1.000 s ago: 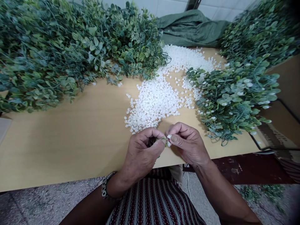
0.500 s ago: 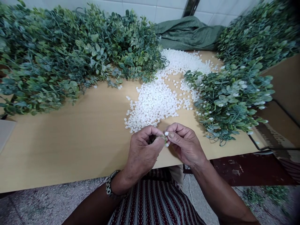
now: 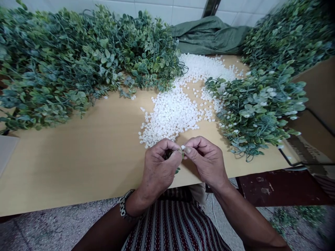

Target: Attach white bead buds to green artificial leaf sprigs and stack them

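Observation:
Thumb and fingers of my left hand (image 3: 161, 164) pinch a small green artificial leaf sprig (image 3: 178, 170), most of it hidden in the palm. My right hand (image 3: 205, 158) meets it fingertip to fingertip, closed on a small white plastic bud (image 3: 183, 147) at the sprig's tip. Just beyond the hands lies a heap of loose white buds (image 3: 174, 113) on the tan table (image 3: 78, 160). To the right, a bunch of artificial greenery (image 3: 258, 111) carries white buds among its leaves.
A large mass of artificial greenery (image 3: 86, 59) fills the back left. Behind the buds lies a dark green sack (image 3: 211, 35) against the tiled wall. More greenery (image 3: 293, 35) and a cardboard box (image 3: 316, 87) stand at the right. The table's front edge runs under my wrists.
My fingertips have shifted slightly left. The lower white bud seen between them is now out of sight, and a green leaf shows below my left hand.

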The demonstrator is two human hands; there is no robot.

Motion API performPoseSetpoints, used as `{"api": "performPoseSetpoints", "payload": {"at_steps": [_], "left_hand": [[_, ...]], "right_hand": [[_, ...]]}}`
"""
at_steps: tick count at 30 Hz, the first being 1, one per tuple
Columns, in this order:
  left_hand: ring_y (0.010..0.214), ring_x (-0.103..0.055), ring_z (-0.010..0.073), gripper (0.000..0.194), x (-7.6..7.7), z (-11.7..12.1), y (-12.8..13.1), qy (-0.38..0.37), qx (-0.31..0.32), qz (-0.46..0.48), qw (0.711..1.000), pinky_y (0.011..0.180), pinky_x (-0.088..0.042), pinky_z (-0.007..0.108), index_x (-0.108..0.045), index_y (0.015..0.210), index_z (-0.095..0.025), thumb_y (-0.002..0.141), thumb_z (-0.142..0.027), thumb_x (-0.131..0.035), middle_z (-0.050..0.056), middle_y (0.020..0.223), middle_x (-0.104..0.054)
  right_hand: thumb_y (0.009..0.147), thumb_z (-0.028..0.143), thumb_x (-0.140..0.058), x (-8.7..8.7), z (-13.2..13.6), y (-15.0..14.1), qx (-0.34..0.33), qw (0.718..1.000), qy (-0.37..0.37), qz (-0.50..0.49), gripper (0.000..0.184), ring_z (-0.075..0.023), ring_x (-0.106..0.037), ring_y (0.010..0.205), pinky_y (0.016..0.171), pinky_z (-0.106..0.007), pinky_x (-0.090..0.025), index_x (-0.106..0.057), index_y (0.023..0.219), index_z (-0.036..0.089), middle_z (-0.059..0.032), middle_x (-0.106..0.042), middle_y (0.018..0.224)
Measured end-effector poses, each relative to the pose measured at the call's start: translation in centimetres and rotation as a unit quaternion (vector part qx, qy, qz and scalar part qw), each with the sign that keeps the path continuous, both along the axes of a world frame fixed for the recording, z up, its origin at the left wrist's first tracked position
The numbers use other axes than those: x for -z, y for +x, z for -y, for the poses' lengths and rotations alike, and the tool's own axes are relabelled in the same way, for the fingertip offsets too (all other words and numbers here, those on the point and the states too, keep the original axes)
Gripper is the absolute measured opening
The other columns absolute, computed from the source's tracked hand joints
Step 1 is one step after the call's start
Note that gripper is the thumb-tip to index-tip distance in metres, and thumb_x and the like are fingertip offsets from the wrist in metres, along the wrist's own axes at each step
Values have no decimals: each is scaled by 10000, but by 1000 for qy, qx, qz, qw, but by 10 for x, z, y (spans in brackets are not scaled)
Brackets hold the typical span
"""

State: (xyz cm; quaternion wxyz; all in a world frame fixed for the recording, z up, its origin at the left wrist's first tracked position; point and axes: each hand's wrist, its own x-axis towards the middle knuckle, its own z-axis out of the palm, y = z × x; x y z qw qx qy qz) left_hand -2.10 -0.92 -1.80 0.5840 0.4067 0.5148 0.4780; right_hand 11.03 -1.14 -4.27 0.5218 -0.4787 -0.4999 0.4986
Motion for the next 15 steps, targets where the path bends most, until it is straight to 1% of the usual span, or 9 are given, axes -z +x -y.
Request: {"api": "performPoseSetpoints", "payload": {"at_steps": [3,6,10,13,15], "left_hand": [[424,-423,57,100,-1,0,0,2,-6,4,1000,408,-366,169,-575,587,-167,683,-142,-586,-55,495,-529],[416,-413,55,109,-2,0,1,5,-10,-2,1000,394,-354,163,-574,578,-170,679,-128,-577,-60,479,-513],[417,-404,57,101,-3,-1,1,-2,-9,-6,1000,395,-344,167,-566,573,-168,666,-133,-579,-61,473,-498],[426,-383,55,97,-3,-2,1,-6,-10,-15,1000,405,-329,170,-562,566,-163,655,-135,-588,-64,467,-476],[434,-379,57,100,-3,-1,0,-4,-10,-25,1000,410,-324,174,-561,562,-162,655,-135,-587,-63,469,-472]], "right_hand": [[802,285,-679,-2,0,-2,9,1000,10,13,140,-85,-538,559,531,-206,-451,-628,720,185,20,-621,619],[795,286,-679,-2,1,-4,25,999,17,23,148,-87,-534,555,527,-207,-456,-618,707,184,19,-611,613],[807,285,-653,-1,3,-6,42,997,30,57,147,-88,-495,537,492,-206,-427,-606,708,188,20,-582,607],[825,233,-615,0,4,-6,38,993,56,100,105,-88,-476,537,488,-208,-406,-595,730,195,28,-562,609],[837,187,-586,2,4,-5,28,987,88,129,92,-93,-491,566,527,-219,-413,-586,746,202,29,-561,628]]}}
